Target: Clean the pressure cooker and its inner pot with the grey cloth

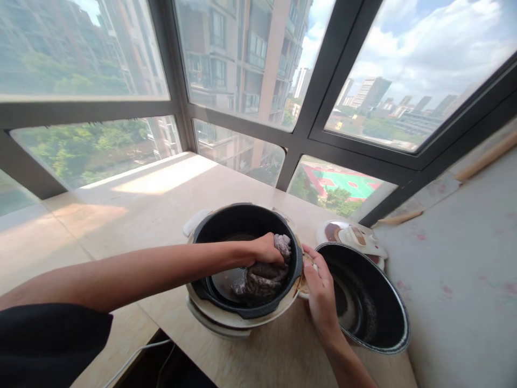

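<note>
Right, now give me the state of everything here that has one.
Cooker: open on top.
Cloth: bunched, inside the cooker.
Left hand: closed on the cloth.
Right hand: gripping the cooker's side.
Loose pot: open, nothing visible inside.
White-and-brown piece: partly hidden behind the loose pot.
Windows: look shut.

Cooker (220, 322), pot (377, 302) on pale ledge (151, 218)
</note>
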Available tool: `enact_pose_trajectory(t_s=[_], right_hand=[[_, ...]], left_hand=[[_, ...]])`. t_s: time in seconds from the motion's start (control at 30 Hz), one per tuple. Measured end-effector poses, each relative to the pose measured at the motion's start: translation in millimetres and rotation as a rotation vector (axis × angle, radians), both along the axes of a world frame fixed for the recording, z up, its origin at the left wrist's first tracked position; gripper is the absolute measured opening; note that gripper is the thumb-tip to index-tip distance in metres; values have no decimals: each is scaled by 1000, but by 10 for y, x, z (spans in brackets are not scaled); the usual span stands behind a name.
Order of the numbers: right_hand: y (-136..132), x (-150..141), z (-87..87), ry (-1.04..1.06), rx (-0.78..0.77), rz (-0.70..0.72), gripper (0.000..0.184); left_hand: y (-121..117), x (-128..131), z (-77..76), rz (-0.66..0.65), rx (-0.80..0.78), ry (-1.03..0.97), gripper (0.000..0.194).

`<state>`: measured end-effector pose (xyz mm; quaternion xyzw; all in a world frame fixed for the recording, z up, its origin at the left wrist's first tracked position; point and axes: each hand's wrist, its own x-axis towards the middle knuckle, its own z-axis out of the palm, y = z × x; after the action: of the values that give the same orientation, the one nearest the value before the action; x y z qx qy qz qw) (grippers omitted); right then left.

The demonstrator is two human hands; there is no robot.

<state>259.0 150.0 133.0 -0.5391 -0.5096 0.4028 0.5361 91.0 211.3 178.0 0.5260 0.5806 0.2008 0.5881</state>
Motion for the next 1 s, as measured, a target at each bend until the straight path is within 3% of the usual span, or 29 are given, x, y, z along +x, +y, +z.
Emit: enact_pose_trajectory(t_s=[0.13,0.3,0.4,0.53,0.67,0.83,1.0], right_hand=[[0,11,-7,-50,19,-7,48],[-8,16,13,-74,16,-9,48],[-18,22,22,-77,11,-3,47],[-26,37,14,-81,14,-12,46],[-30,44,6,-72,5,-30,47],[-37,30,-18,-56,-5,-42,49],[-39,20,-91,-42,36,-65,50]], left_hand=[[-72,-83,94,-324,26,67,28],[-178,-362,279,-632,24,-19,35],[-207,-598,420,-751,-24,2,39],[-155,-889,579,-825,-87,96,39],[-30,-1049,647,-815,-169,153,37],[58,-1038,655,-819,-119,271,37],[-103,-873,694,-863,-41,219,35]])
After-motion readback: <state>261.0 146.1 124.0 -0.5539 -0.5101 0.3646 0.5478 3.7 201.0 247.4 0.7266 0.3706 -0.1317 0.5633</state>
